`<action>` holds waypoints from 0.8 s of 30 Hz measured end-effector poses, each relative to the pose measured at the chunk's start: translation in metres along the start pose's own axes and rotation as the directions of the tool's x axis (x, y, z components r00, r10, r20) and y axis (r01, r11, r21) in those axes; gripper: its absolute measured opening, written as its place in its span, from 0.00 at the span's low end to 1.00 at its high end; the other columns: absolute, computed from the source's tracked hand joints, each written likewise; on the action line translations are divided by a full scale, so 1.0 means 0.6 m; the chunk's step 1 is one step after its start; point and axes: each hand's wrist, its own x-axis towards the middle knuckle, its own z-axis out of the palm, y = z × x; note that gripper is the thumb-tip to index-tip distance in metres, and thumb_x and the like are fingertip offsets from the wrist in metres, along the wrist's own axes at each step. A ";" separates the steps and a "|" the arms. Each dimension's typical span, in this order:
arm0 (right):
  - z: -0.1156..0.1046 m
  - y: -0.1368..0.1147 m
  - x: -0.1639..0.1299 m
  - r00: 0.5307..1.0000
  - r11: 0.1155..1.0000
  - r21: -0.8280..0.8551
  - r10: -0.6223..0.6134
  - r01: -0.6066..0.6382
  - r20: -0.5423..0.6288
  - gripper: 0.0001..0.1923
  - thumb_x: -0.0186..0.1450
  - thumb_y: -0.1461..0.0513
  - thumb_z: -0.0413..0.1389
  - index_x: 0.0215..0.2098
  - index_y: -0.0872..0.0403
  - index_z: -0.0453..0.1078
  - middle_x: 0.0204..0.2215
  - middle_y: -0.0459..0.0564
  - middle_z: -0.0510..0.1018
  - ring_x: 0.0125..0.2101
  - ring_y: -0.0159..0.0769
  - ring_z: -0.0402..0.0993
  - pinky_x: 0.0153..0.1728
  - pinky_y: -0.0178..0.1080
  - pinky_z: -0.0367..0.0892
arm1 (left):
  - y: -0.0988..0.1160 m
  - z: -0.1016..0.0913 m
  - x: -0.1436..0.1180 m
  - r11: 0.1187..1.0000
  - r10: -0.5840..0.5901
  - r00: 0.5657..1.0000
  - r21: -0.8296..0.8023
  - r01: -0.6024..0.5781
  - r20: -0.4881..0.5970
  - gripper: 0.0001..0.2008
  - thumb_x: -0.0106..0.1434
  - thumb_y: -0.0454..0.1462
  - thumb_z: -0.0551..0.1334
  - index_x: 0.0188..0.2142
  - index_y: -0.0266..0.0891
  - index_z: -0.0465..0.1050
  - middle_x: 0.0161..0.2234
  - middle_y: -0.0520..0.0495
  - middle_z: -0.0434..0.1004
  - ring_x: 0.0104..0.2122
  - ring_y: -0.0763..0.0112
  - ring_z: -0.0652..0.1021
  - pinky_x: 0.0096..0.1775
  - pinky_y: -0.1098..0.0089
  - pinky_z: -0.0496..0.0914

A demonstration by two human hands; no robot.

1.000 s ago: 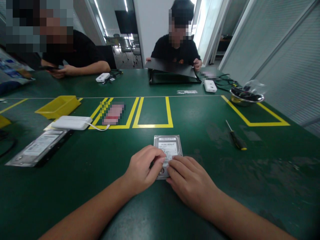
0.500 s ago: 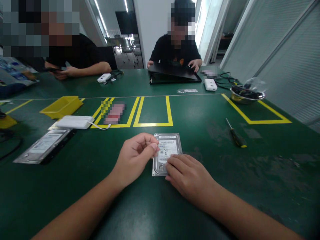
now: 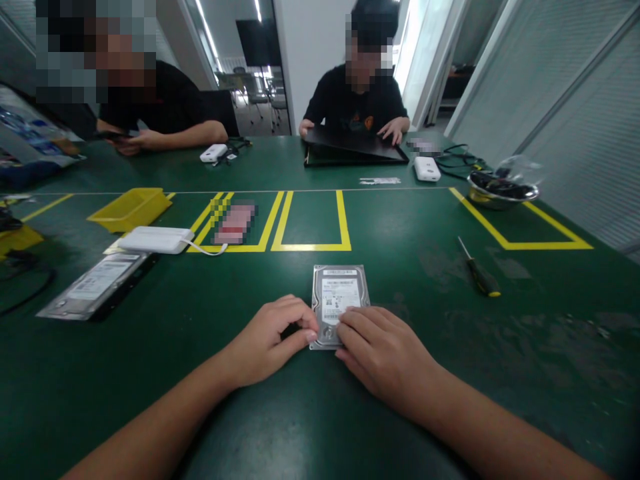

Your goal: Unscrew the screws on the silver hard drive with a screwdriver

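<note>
A silver hard drive (image 3: 339,295) with a white label lies flat on the green table (image 3: 310,407) in front of me. My left hand (image 3: 270,340) rests at its near left corner, fingers curled, fingertips touching the drive's edge. My right hand (image 3: 385,357) lies palm down on the near right part of the drive, fingers pressing its top. Neither hand lifts it.
A yellow-handled screwdriver (image 3: 479,272) lies to the right. A second drive (image 3: 95,285), a white box (image 3: 155,239) with cable and a yellow bin (image 3: 131,208) sit left. A metal bowl (image 3: 503,191) stands far right. Two people sit across; one handles a black laptop (image 3: 353,148).
My left hand had lifted to the drive's far left edge half a second ago; it has dropped back to the near left corner. My right hand has stayed on the drive.
</note>
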 end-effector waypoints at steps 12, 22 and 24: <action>0.000 0.001 0.000 0.998 1.000 -0.007 -0.011 0.011 -0.054 0.09 0.67 0.63 0.55 0.43 0.58 0.73 0.41 0.55 0.79 0.41 0.44 0.74 0.42 0.46 0.72 | -0.019 -0.013 -0.002 0.993 0.122 0.979 -0.015 -0.121 0.163 0.05 0.69 0.34 0.60 0.37 0.39 0.75 0.34 0.48 0.77 0.37 0.69 0.74 0.42 0.67 0.65; 0.000 0.000 0.002 0.996 1.000 -0.011 -0.016 0.015 -0.083 0.09 0.66 0.64 0.56 0.42 0.59 0.74 0.41 0.54 0.79 0.42 0.45 0.75 0.43 0.48 0.74 | -0.027 -0.014 -0.008 0.972 0.230 0.964 0.019 -0.234 0.135 0.06 0.68 0.33 0.61 0.39 0.38 0.77 0.34 0.48 0.78 0.37 0.69 0.75 0.42 0.67 0.66; 0.000 0.001 0.001 0.996 1.000 -0.009 -0.016 0.015 -0.085 0.09 0.66 0.64 0.56 0.42 0.59 0.74 0.42 0.54 0.79 0.42 0.45 0.75 0.43 0.48 0.74 | -0.028 -0.013 -0.008 0.969 0.240 0.961 0.024 -0.245 0.134 0.06 0.68 0.33 0.61 0.40 0.38 0.78 0.34 0.47 0.78 0.37 0.69 0.75 0.43 0.67 0.66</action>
